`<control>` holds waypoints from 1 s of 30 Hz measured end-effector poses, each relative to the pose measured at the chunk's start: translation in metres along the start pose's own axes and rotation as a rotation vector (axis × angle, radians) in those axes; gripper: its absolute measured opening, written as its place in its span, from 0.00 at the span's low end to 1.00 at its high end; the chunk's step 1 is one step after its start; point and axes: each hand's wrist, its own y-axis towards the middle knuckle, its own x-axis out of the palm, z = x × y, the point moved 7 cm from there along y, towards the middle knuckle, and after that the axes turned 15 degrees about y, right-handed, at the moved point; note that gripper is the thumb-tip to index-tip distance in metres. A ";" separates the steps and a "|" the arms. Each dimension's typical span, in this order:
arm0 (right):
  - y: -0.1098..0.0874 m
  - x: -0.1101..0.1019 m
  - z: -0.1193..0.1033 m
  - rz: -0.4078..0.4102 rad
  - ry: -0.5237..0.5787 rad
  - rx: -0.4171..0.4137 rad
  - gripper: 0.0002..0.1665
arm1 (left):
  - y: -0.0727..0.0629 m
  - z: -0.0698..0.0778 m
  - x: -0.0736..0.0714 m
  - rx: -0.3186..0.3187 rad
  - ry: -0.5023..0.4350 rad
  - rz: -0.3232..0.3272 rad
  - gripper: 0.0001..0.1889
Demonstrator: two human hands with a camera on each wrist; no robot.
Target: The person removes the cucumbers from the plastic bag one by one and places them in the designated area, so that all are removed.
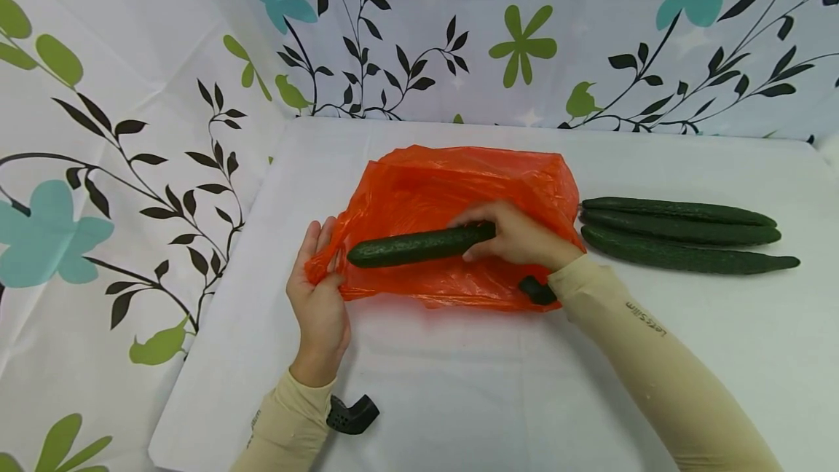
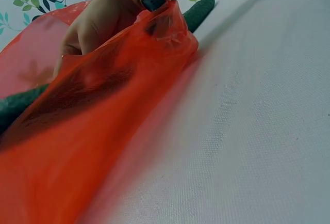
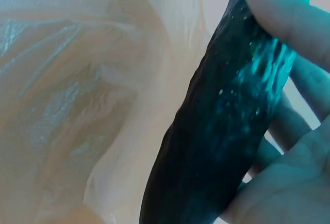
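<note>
My right hand [image 1: 518, 235] grips a dark green cucumber [image 1: 413, 246] near one end, its fingers on one side and the thumb on the other. The cucumber lies crosswise over the opening of a red plastic bag [image 1: 459, 173], its free end pointing left. At the bag's left edge my left hand [image 1: 321, 304] holds the gathered plastic between thumb and fingers. In the right wrist view, bumpy skin shows on the cucumber [image 3: 216, 115], with the thumb pressed along it. The left wrist view has the bag [image 2: 124, 95] partly covering the cucumber.
Three more cucumbers [image 1: 682, 235] lie side by side on the white table [image 1: 446, 392], right of the bag. Behind the table hangs a white cloth [image 1: 419, 13] printed with leaves and flowers. A black wrist device [image 1: 354, 414] sits at the left sleeve.
</note>
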 end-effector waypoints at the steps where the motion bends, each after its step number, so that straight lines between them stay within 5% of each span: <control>1: -0.001 0.000 0.000 -0.004 0.016 -0.001 0.26 | 0.000 0.000 0.000 -0.002 0.002 0.000 0.41; 10: -0.009 0.005 -0.014 -0.104 0.198 -0.066 0.27 | -0.001 0.000 0.002 0.002 -0.013 -0.006 0.33; 16: -0.016 0.011 -0.034 -0.167 0.372 -0.136 0.27 | -0.001 -0.001 0.002 -0.006 -0.016 -0.012 0.36; 30: -0.033 0.009 -0.075 -0.157 0.808 -0.310 0.20 | -0.001 0.000 0.000 -0.008 0.000 -0.011 0.40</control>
